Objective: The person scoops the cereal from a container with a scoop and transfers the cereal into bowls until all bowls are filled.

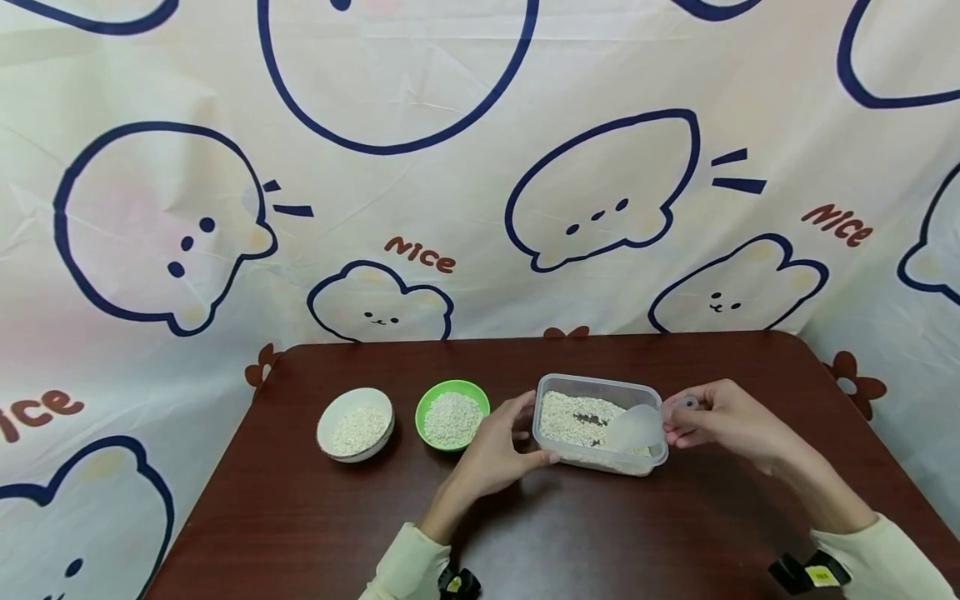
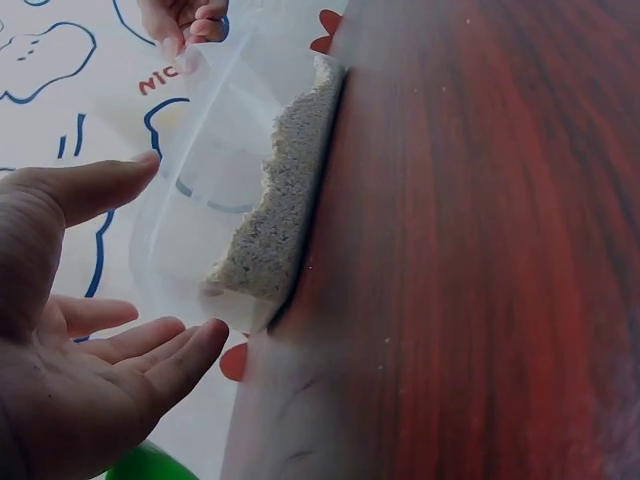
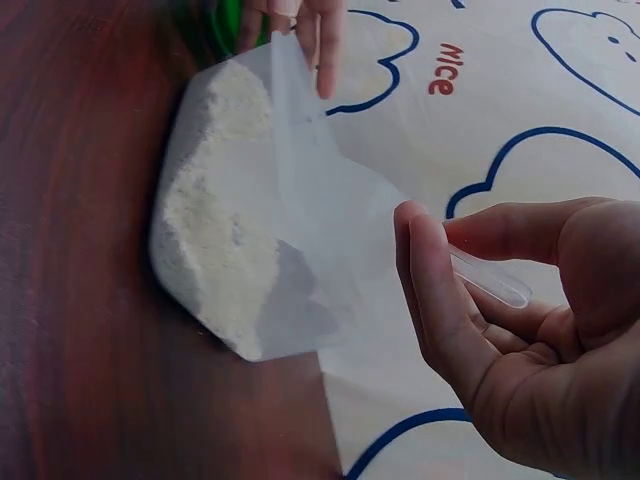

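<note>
A clear plastic container [image 1: 600, 458] holds pale grains [image 1: 562, 414], with small dark bits [image 1: 591, 418] scattered near the middle. My left hand [image 1: 491, 450] is at the container's left end, its thumb by the front corner and its fingers spread and relaxed along the side. Between thumb and fingers, my right hand [image 1: 722, 419] pinches the handle of a translucent scoop [image 1: 633, 428]. The scoop's broad head is over the right part of the container, overlapping the grains in the head view. The handle's end [image 3: 505, 285] sticks out past the fingers in the right wrist view.
To the left of the container stand a green bowl [image 1: 422, 421] and a white bowl [image 1: 324, 429], both with pale grains inside. Everything rests on a dark brown table [image 1: 600, 533]. A patterned cloth [image 1: 480, 208] hangs behind the table's far edge.
</note>
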`<state>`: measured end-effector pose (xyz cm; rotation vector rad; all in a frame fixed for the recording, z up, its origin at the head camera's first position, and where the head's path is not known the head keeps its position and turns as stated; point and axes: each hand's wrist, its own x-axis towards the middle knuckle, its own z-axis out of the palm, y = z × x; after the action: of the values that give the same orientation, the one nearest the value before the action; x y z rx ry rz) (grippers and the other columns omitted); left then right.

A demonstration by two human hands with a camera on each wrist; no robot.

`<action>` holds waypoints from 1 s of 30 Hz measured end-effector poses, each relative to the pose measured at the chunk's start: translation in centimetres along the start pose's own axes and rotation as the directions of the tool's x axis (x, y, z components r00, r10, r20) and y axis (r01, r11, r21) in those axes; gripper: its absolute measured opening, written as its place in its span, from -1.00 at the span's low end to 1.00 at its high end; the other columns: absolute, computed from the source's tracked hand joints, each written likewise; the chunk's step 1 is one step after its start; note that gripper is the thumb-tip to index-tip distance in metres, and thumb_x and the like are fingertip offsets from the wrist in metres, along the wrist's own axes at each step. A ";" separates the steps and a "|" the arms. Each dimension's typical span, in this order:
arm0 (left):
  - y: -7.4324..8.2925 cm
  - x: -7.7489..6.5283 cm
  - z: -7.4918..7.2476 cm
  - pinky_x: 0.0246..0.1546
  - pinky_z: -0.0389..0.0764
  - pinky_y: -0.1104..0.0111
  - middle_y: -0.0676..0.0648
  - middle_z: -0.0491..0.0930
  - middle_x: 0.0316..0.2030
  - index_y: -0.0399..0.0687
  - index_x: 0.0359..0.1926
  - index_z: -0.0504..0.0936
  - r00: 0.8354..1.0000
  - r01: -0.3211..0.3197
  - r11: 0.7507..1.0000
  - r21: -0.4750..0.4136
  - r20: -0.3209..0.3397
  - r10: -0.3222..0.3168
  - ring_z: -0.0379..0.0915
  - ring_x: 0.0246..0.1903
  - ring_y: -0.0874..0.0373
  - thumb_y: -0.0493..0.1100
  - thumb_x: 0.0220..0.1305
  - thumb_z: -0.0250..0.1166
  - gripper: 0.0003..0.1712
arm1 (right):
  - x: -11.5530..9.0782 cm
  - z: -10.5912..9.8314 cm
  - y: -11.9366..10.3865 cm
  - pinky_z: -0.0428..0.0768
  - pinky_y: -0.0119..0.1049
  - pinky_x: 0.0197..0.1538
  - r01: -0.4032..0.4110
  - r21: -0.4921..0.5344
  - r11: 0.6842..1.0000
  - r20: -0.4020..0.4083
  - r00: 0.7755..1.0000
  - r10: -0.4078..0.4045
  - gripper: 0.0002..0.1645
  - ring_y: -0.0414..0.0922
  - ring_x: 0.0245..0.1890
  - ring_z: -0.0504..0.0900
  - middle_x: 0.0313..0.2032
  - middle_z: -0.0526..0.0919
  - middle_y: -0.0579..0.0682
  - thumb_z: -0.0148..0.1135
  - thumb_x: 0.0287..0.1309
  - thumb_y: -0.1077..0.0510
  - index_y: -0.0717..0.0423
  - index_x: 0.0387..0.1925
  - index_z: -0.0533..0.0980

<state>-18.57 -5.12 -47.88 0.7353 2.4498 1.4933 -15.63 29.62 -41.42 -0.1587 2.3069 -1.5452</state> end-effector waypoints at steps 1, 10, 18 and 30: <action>-0.1 0.0 0.1 0.24 0.76 0.21 -0.22 0.50 0.45 -0.16 0.63 0.29 1.000 0.002 1.000 -0.009 0.005 -0.002 0.56 0.38 -0.06 -0.19 0.21 0.64 0.06 | 0.1 0.2 0.1 0.87 -0.28 -0.13 -0.003 0.001 1.000 0.004 1.000 0.003 -0.56 -0.17 -0.27 0.83 -0.22 0.82 0.20 0.19 0.54 0.24 0.62 0.15 0.55; -0.2 0.2 0.5 0.19 0.77 0.31 -0.25 0.43 0.50 -0.16 0.67 0.20 0.999 0.026 0.999 -0.033 0.023 -0.025 0.57 0.37 -0.09 -0.27 0.15 0.66 0.16 | 0.8 1.4 0.5 0.86 -0.33 -0.17 0.006 0.022 1.000 0.035 0.999 -0.007 -0.61 -0.22 -0.28 0.81 -0.24 0.81 0.19 0.21 0.52 0.22 0.56 0.08 0.60; -0.1 0.2 0.5 0.24 0.76 0.20 -0.26 0.41 0.52 -0.16 0.67 0.19 0.999 0.033 0.999 -0.041 0.032 -0.031 0.58 0.36 -0.10 -0.24 0.17 0.66 0.16 | 0.8 1.2 1.6 0.87 -0.26 -0.09 -0.003 0.069 0.998 0.029 1.000 0.001 -0.50 -0.19 -0.22 0.84 -0.18 0.85 0.19 0.27 0.52 0.18 0.57 0.22 0.54; -0.1 0.1 0.6 0.22 0.77 0.19 -0.24 0.45 0.48 -0.16 0.67 0.21 0.999 0.038 0.999 -0.005 0.023 -0.038 0.60 0.33 -0.08 -0.16 0.18 0.66 0.15 | 0.9 1.3 2.3 0.88 -0.22 -0.08 0.098 0.035 0.995 0.042 0.994 -0.100 -0.50 -0.17 -0.20 0.85 -0.18 0.84 0.23 0.33 0.50 0.16 0.52 0.22 0.56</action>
<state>-18.45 -4.67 -48.26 0.6965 2.4282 1.4691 -15.75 29.18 -44.11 -0.3001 2.2697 -1.6094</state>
